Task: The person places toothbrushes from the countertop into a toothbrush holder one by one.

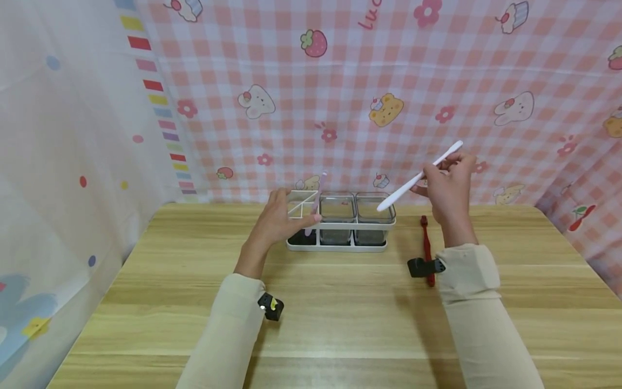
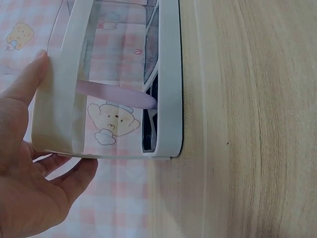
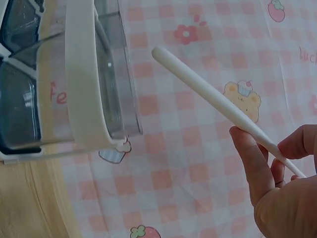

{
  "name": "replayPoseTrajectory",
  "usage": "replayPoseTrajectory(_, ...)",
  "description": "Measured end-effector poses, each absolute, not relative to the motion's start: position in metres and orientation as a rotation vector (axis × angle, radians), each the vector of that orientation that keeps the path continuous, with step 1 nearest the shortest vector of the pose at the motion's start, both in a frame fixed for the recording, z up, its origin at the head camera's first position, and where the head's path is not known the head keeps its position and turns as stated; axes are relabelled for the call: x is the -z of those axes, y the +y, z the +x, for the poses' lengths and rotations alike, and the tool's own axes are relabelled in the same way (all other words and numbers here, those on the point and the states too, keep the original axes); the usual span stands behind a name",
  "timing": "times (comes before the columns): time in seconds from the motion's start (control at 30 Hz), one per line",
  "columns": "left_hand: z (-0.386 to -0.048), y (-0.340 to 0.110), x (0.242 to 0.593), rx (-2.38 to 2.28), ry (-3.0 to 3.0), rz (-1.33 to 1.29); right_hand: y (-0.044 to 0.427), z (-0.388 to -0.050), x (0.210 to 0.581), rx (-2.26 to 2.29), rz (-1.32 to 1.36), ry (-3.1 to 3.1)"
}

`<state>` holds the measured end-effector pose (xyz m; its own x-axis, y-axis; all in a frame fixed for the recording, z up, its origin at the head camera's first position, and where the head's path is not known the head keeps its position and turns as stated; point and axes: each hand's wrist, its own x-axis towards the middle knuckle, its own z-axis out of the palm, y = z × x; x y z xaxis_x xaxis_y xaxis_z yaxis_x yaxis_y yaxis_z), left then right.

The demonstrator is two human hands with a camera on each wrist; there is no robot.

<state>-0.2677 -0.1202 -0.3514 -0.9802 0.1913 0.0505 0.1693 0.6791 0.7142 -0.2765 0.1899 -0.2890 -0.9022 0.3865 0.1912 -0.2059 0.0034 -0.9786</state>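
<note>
1. Left hand (image 1: 277, 219) has the white rack (image 1: 340, 226) by its left end, thumb on the front rail, fingers curled round.
2. Into the rack: a lilac toothbrush (image 1: 315, 204) leans in the left section, top poking above the rail.
3. Clear cups now, the middle cup (image 1: 337, 208) and right cup (image 1: 370, 208), seated side by side.
4. Right hand (image 1: 451, 186) pinches the white toothbrush (image 1: 405, 192) aloft, thick end down, near the right cup but apart.
5. Red toothbrush (image 1: 426, 243)? Lying on the table (image 1: 340, 313), right of the rack.
</note>
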Motion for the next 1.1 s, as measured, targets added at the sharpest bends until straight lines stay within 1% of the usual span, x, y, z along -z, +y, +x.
replayPoseTrajectory(0.33,-0.268,-0.119,0.352,-1.225,2.849,0.308,0.171,-0.279,0.287,-1.932,-0.027,-1.795)
replayPoseTrajectory(1.1,-0.270,-0.121,0.354,-1.231,2.841,0.306,0.135,-0.279,0.286,-1.882,0.172,-1.921)
